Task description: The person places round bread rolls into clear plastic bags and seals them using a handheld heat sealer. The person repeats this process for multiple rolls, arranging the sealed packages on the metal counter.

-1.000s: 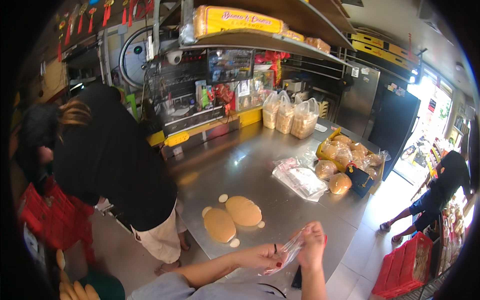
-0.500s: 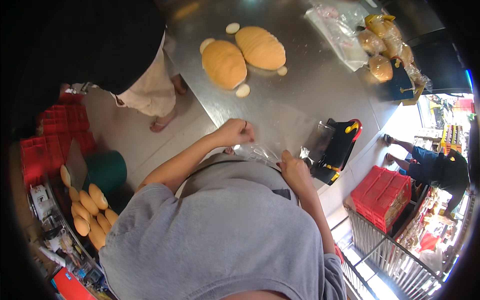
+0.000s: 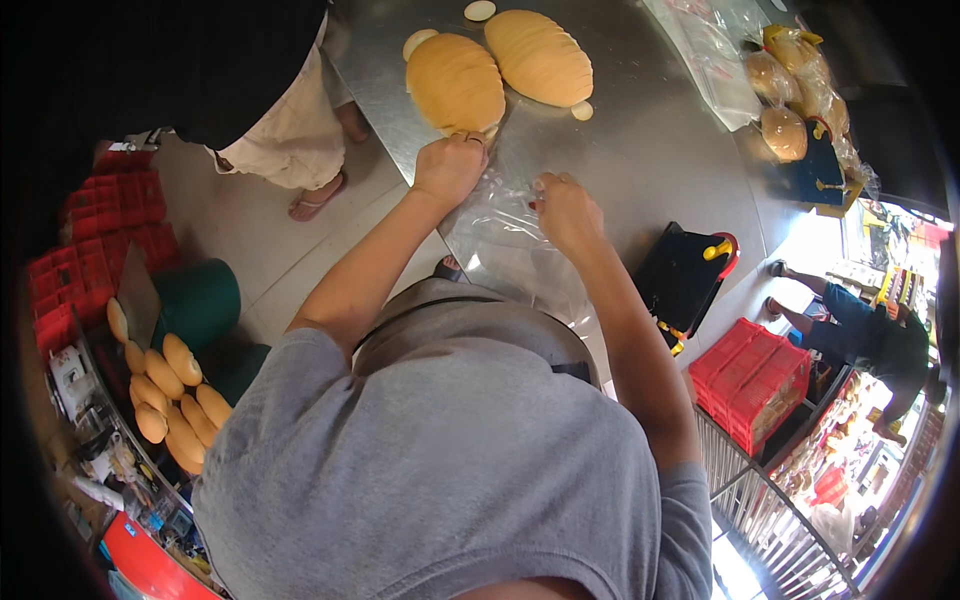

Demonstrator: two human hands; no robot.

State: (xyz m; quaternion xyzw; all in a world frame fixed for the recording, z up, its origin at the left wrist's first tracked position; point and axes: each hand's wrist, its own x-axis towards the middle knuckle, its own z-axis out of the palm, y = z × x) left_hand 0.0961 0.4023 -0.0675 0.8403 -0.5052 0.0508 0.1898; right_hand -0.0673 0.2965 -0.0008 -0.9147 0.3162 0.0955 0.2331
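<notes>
Two large oval golden loaves lie side by side on a steel table, the left loaf and the right loaf, both with ridged tops. Small pale round pieces lie about them. My left hand is closed at the near end of the left loaf, gripping one side of a clear plastic bag. On the bag's other side, my right hand pinches the film with bent fingers. The bag stretches between both hands and hangs toward my waist.
A black and yellow holder stands at the table's right edge. Flat plastic bags and bagged bread lie far right. Someone in light shorts stands at the left. Long rolls and red crates are lower left.
Both hands have moved forward from near my waist, carrying the plastic bag toward the loaves. My left hand now reaches the left loaf's near end. The whole view has shifted slightly.
</notes>
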